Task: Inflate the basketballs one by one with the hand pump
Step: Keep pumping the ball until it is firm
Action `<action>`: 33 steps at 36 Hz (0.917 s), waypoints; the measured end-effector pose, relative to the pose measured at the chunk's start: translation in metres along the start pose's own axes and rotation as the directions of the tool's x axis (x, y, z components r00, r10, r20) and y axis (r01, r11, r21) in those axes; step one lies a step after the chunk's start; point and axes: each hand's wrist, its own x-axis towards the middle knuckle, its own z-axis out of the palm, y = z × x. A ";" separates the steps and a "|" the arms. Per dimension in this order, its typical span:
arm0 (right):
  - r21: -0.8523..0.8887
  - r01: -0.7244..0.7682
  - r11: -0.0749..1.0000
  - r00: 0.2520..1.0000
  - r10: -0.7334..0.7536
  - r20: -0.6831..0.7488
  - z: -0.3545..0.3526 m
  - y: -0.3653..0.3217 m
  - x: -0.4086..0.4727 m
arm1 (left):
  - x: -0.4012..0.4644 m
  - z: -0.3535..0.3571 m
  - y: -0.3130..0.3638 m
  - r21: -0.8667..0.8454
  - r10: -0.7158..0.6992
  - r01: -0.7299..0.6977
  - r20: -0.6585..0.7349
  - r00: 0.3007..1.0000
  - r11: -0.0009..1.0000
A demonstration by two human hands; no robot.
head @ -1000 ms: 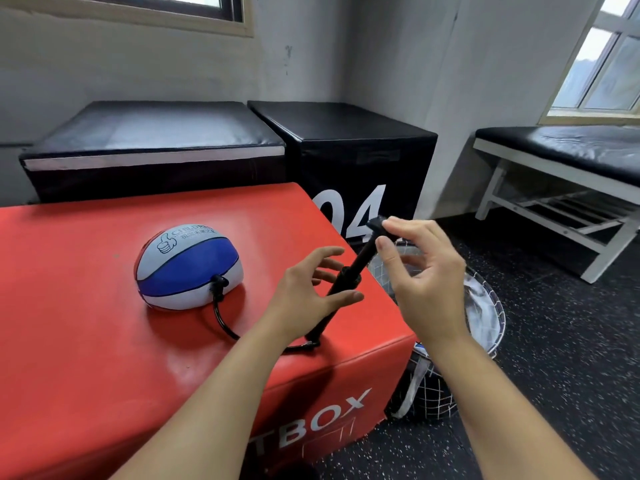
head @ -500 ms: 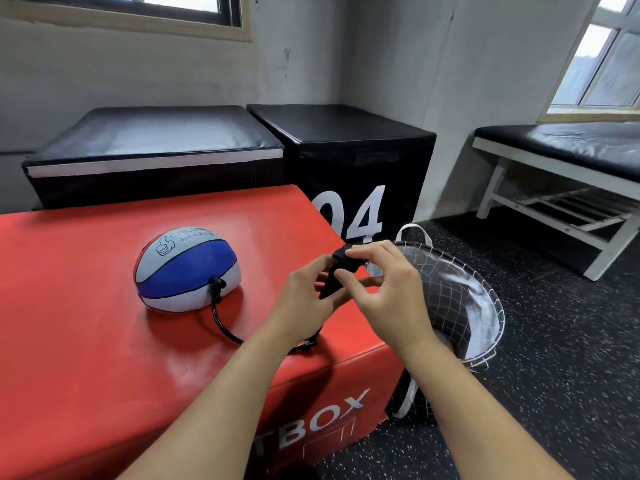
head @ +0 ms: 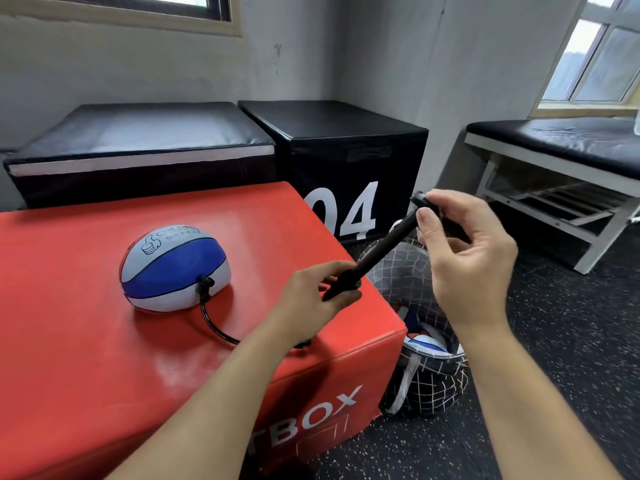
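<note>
The lower barrel of the pump was covered by the left hand. Part of the hose was hidden behind the left wrist at frame centre.

A half-flat blue, white and red basketball is seen on the red box, joined by a black hose to the hand pump. The pump barrel is gripped by the left hand, and its extended handle is pinched by the right hand.

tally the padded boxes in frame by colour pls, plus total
Red padded box: 1
Black padded boxes, the low one with a white stripe and the one marked 04: 2
Total: 3
</note>
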 end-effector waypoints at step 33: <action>-0.072 -0.026 0.997 0.922 0.051 0.384 0.068 0.026 -0.047 | -0.004 -0.012 -0.013 -0.065 0.032 -0.039 -0.114 0.993 0.997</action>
